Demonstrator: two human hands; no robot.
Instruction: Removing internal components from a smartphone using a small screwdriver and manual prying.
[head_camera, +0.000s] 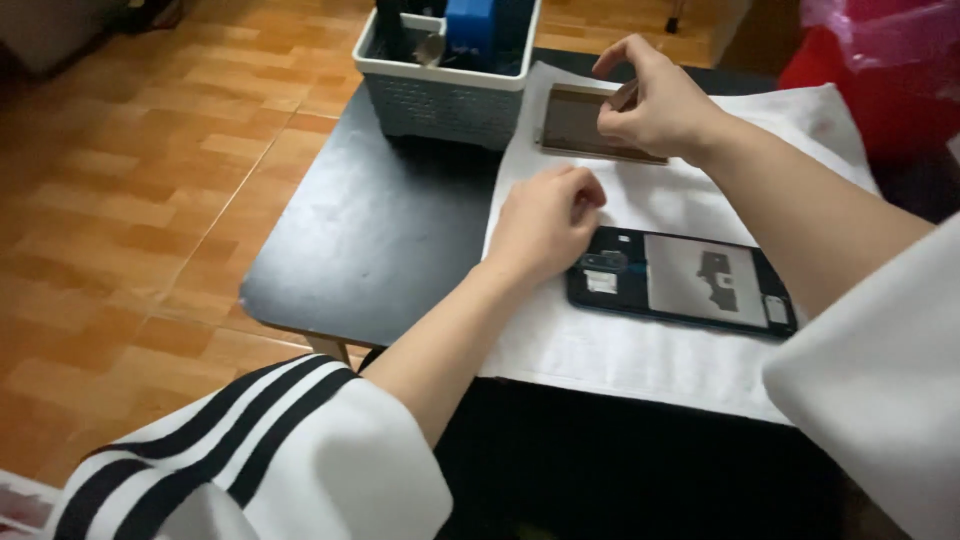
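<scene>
While the left hand (545, 222) rests knuckles-up on the white cloth (640, 350) with its fingers curled into a loose, empty fist, the right hand (655, 105) hovers over the far part of the tabletop (370, 240), its grip pinched on a corner of a flat, dark rectangular panel (580, 125) with a brownish rim. That panel lies on the cloth near the far edge of the tabletop, just beside a grey slatted basket (440, 100) that stands at the far left corner and holds a blue box (470, 30) along with some dark items too small to make out. Closer to the near edge, an opened phone (680, 285) lies flat on the cloth with its back cover off, showing a silvery plate in the middle, a camera module at its left end and a dark blue frame around it; the left hand's knuckles sit just beside its left end, whether touching cannot be told. The cloth covers the right part of the dark tabletop and reaches its near edge. White sleeves with black stripes (250, 440) fill the bottom corners, and beyond the tabletop's left edge runs an orange tiled floor (130, 180).
</scene>
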